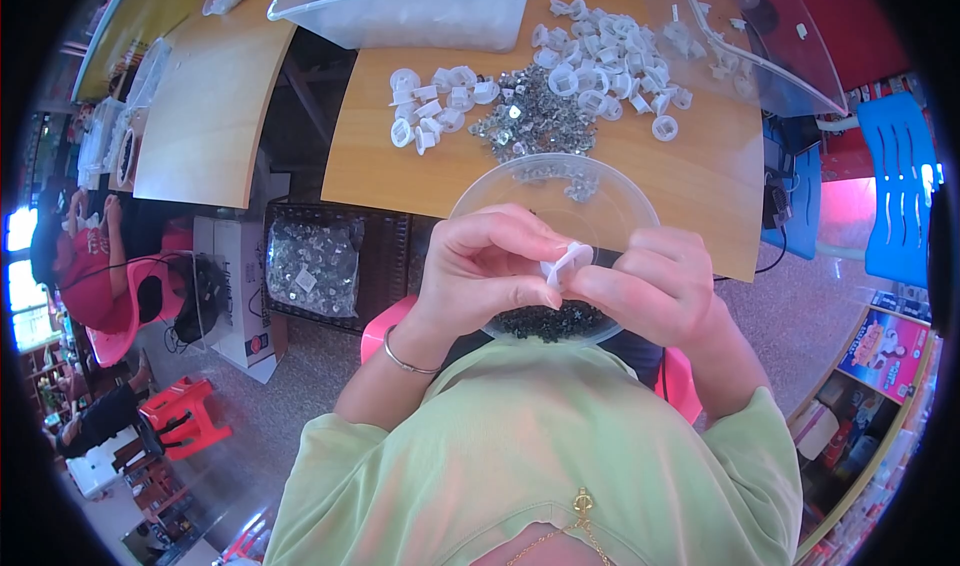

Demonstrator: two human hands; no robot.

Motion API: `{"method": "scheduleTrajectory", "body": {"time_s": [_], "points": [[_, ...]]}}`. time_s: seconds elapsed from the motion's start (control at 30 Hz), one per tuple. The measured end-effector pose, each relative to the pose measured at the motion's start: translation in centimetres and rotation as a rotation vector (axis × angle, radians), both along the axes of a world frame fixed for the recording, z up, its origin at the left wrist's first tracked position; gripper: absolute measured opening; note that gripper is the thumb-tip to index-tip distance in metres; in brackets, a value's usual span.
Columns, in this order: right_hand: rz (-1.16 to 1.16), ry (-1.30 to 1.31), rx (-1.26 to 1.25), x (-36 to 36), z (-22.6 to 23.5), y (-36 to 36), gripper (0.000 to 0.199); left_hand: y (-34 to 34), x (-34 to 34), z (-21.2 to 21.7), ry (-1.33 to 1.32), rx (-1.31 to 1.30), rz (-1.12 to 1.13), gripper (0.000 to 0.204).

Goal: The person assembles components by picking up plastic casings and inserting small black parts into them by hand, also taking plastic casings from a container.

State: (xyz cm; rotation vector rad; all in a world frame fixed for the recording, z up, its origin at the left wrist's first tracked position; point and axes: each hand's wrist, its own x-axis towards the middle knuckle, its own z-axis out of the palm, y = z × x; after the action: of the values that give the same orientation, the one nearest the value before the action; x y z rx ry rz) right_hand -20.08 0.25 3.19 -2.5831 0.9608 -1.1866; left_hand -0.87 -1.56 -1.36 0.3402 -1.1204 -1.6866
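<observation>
Between the thumb and fingers of my left hand (490, 261) is a small white plastic fitting (568, 260) with a round flange, tilted on edge. My right hand (655, 286) is closed, its fingers curled and a fingertip pressed to the fitting's right side. Whatever those curled fingers hold is hidden. Under both hands sits a clear round tub (622, 186) close to my body. Small metal pieces (580, 184) lie toward its far side, and small dark pieces (550, 321) lie at its near side.
On the wooden table (440, 171) are a heap of metal clips (535, 116), white fittings (610, 61) in two groups and a white bin (405, 28). A clear panel (765, 41) stands far right. Left of me, a bag of metal parts (312, 266) rests in a dark crate; another person (95, 276) sits beyond.
</observation>
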Motion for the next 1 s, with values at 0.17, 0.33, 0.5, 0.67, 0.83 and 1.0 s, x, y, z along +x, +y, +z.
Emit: {"method": "scheduleTrajectory", "body": {"time_s": [0.17,0.33,0.5,0.67,0.83,1.0], "points": [[-0.006,-0.172,-0.005,0.2,-0.8,0.3,0.019,0.0,-0.3,0.2,0.053,0.024,-0.034,0.034],[-0.210,-0.507,0.358,-0.5,-1.9,1.7,0.031,0.1,-0.2,-0.1,0.068,0.098,-0.032,0.032],[-0.157,-0.852,1.285,-0.8,-3.9,2.3,0.020,-0.1,-0.1,-0.2,0.098,0.108,-0.047,0.031],[-0.037,-0.607,1.597,-0.9,-4.8,3.7,0.023,0.0,0.0,-0.5,0.091,0.093,-0.029,0.030],[-0.039,-0.725,1.688,-0.1,-4.4,4.1,0.023,-0.1,0.0,-0.4,0.096,0.146,-0.054,0.029],[-0.140,-0.778,1.708,-0.4,-3.0,3.5,0.019,0.1,0.0,-0.9,-0.013,0.130,0.026,0.032]]}}
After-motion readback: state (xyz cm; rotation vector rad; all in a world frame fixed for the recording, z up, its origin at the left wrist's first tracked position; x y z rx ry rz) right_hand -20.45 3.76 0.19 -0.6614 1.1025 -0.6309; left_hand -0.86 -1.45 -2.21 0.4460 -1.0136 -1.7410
